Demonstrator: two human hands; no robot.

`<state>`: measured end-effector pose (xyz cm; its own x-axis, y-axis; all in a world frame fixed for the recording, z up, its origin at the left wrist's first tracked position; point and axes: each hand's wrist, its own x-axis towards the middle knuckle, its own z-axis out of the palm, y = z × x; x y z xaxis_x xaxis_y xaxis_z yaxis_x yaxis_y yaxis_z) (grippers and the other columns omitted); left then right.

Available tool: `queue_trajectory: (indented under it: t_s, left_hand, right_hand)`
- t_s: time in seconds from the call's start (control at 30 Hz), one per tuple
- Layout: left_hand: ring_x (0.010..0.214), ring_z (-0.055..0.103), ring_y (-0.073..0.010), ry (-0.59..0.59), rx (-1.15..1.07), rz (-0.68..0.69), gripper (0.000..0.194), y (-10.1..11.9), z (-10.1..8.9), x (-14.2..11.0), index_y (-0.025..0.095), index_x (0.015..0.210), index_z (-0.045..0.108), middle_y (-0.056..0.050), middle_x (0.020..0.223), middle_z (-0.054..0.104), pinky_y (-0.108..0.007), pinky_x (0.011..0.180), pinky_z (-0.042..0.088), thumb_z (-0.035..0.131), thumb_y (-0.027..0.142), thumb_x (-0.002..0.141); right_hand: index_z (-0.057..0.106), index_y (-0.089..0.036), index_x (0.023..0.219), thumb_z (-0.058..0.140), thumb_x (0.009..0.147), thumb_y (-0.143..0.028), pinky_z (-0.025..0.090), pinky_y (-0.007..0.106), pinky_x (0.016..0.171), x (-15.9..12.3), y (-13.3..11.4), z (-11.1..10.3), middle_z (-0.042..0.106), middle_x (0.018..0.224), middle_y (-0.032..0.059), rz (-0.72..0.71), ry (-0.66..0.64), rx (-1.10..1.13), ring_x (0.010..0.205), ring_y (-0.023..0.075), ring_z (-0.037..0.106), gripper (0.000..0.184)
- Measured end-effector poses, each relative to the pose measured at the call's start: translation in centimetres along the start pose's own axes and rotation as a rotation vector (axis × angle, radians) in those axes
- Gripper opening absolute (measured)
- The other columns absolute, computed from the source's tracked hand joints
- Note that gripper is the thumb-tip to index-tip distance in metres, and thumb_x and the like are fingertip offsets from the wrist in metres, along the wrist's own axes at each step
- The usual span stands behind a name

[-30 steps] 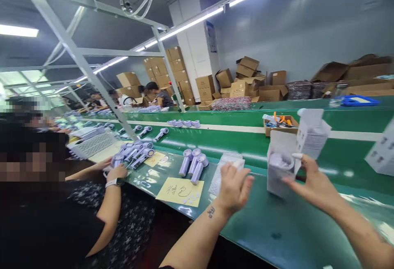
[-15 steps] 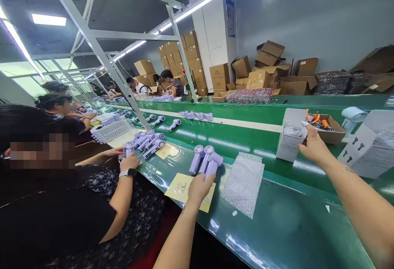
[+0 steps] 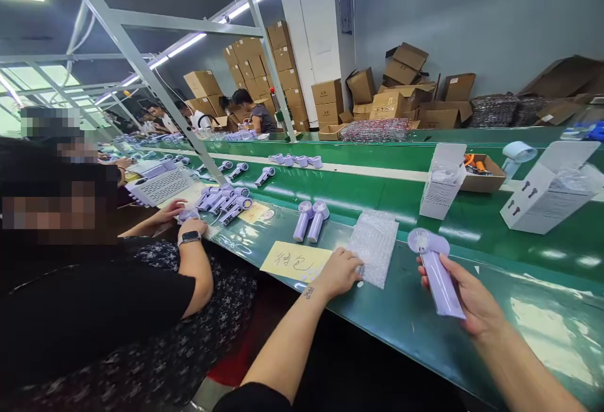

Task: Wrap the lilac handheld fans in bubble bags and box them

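My right hand (image 3: 476,302) is closed round the handle of a lilac handheld fan (image 3: 441,277), held up over the near bench with its round head towards the upper left. My left hand (image 3: 338,270) is at the lower left edge of a clear bubble wrap bag (image 3: 377,245), its fingers bent over that edge; the thumb is hidden. Beside it lies a yellow card (image 3: 290,262) with handwriting, partly under my wrist. Just behind the card are two more lilac fans (image 3: 310,222), side by side.
Open white boxes (image 3: 438,189) (image 3: 542,201) stand on the green belt (image 3: 377,195), with a brown carton (image 3: 486,179) and a pale fan (image 3: 516,154) between them. At left, a co-worker's hands (image 3: 186,220) work by a pile of fans (image 3: 224,201).
One fan has left the group by the card and is now in my right hand, which came back from the white box. My left hand moved right from that fan to the bubble wrap bag.
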<state>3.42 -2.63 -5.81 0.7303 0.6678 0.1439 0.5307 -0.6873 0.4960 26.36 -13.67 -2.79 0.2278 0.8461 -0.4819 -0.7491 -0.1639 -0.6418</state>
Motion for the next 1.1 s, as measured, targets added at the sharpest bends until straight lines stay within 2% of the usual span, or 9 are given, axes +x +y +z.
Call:
queue_trajectory:
  t_s: [0.1, 0.17, 0.27, 0.4, 0.5, 0.57, 0.73, 0.8, 1.1]
  left_hand:
    - [0.091, 0.051, -0.0198, 0.009, 0.107, -0.003, 0.013, -2.4, 0.9, -0.1, 0.019, 0.088, 0.069, -0.007, 0.086, 0.063, -0.032, 0.085, 0.040, 0.057, 0.023, 0.084]
    - [0.087, 0.052, -0.0186, 0.092, 0.064, 0.010, 0.016, -1.9, 1.8, 0.0, 0.017, 0.084, 0.069, -0.007, 0.082, 0.063, -0.030, 0.083, 0.041, 0.054, 0.021, 0.086]
    - [0.083, 0.054, -0.0172, 0.202, -0.095, 0.016, 0.017, 1.4, 2.5, 0.2, 0.017, 0.083, 0.068, -0.005, 0.079, 0.063, -0.029, 0.079, 0.042, 0.052, 0.022, 0.085]
    - [0.073, 0.055, -0.0145, 0.165, -0.413, 0.018, 0.016, 5.9, 2.2, 0.6, 0.018, 0.079, 0.066, -0.002, 0.075, 0.062, -0.026, 0.069, 0.041, 0.050, 0.017, 0.081]
    - [0.063, 0.052, -0.0130, 0.262, -0.658, -0.162, 0.018, 8.0, 1.9, 0.7, 0.016, 0.073, 0.062, 0.000, 0.065, 0.057, -0.025, 0.061, 0.040, 0.047, 0.023, 0.083]
    - [0.062, 0.051, -0.0132, 0.362, -0.673, -0.182, 0.020, 8.9, 1.9, 0.5, 0.016, 0.073, 0.059, 0.000, 0.064, 0.055, -0.025, 0.060, 0.040, 0.046, 0.026, 0.084]
    - [0.069, 0.047, -0.0161, 0.506, -0.190, 0.390, 0.017, 9.8, 2.4, -0.6, 0.016, 0.077, 0.058, -0.005, 0.069, 0.052, -0.029, 0.064, 0.040, 0.042, 0.015, 0.084]
    - [0.066, 0.044, -0.0158, 0.519, -0.041, 0.543, 0.015, 9.7, 2.6, -1.0, 0.016, 0.078, 0.057, -0.004, 0.066, 0.049, -0.028, 0.059, 0.038, 0.043, 0.011, 0.082]
    - [0.064, 0.046, -0.0170, 0.481, 0.165, 0.780, 0.014, 11.3, 4.5, -1.1, 0.017, 0.079, 0.057, -0.004, 0.064, 0.047, -0.030, 0.060, 0.039, 0.044, 0.011, 0.080]
  right_hand:
    - [0.060, -0.016, 0.102, 0.065, 0.078, -0.022, 0.060, 0.030, 0.065, -2.5, 1.6, -2.1, 0.070, 0.091, 0.0054, 0.072, -0.012, 0.103, 0.075, 0.0180, 0.068, 0.025]
    - [0.059, -0.016, 0.102, 0.068, 0.076, -0.020, 0.060, 0.030, 0.064, -4.1, 3.4, -2.9, 0.070, 0.094, 0.0056, 0.111, -0.031, 0.135, 0.076, 0.0180, 0.068, 0.028]
    - [0.058, -0.017, 0.102, 0.070, 0.075, -0.023, 0.059, 0.029, 0.064, -5.7, 5.4, -2.7, 0.070, 0.090, 0.0048, 0.168, -0.126, 0.096, 0.075, 0.0175, 0.068, 0.030]
    - [0.053, -0.024, 0.114, 0.068, 0.077, -0.027, 0.056, 0.027, 0.059, -6.4, 5.2, -1.3, 0.066, 0.083, 0.0001, 0.125, -0.320, -0.077, 0.068, 0.0152, 0.066, 0.040]
    - [0.054, -0.022, 0.111, 0.068, 0.077, -0.030, 0.053, 0.024, 0.053, -6.3, 4.5, -1.0, 0.064, 0.075, -0.0002, 0.047, -0.287, -0.214, 0.063, 0.0141, 0.063, 0.038]
    - [0.055, -0.020, 0.106, 0.068, 0.077, -0.031, 0.052, 0.024, 0.051, -6.2, 4.5, -1.4, 0.063, 0.071, 0.0002, 0.044, -0.263, -0.272, 0.061, 0.0143, 0.063, 0.034]
    - [0.054, -0.019, 0.103, 0.067, 0.079, -0.031, 0.052, 0.026, 0.051, -7.0, 5.1, -3.3, 0.062, 0.074, 0.0007, 0.021, -0.235, -0.240, 0.062, 0.0155, 0.063, 0.030]
    - [0.053, -0.020, 0.106, 0.068, 0.079, -0.031, 0.053, 0.028, 0.052, -7.6, 4.8, -4.1, 0.063, 0.078, 0.0012, 0.003, -0.213, -0.211, 0.064, 0.0164, 0.064, 0.033]
    - [0.045, -0.024, 0.106, 0.068, 0.078, -0.030, 0.054, 0.027, 0.050, -8.1, 4.2, -4.9, 0.065, 0.079, 0.0010, -0.038, -0.155, -0.024, 0.064, 0.0171, 0.065, 0.037]
